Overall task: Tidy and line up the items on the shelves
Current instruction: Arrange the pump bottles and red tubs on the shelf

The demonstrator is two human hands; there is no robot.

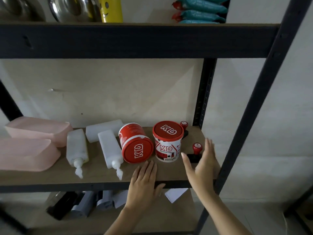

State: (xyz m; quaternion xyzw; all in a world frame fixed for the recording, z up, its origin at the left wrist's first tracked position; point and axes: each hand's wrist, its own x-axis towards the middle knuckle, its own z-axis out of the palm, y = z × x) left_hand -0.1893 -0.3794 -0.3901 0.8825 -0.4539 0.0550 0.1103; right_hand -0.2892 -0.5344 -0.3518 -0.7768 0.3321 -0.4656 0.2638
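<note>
Left hand [144, 180]: flat, fingers straight, lying palm down on the front edge of the middle shelf [94, 177], holding nothing.
Right hand [201, 163]: fingers spread and straight, raised near the shelf's right front corner, just beside the front stamp [196, 152].
Upright tub [167, 141]: right of centre.
Tipped tub [135, 143]: on its side, beside it.
Pump bottles [77, 148]: lying down, centre-left.
Pink basins [25, 155]: left end.

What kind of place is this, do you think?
Probably a storeroom or utility corner: a bare metal shelf rack against a plain wall, holding paint tubs, pump bottles and stacked packets.
</note>
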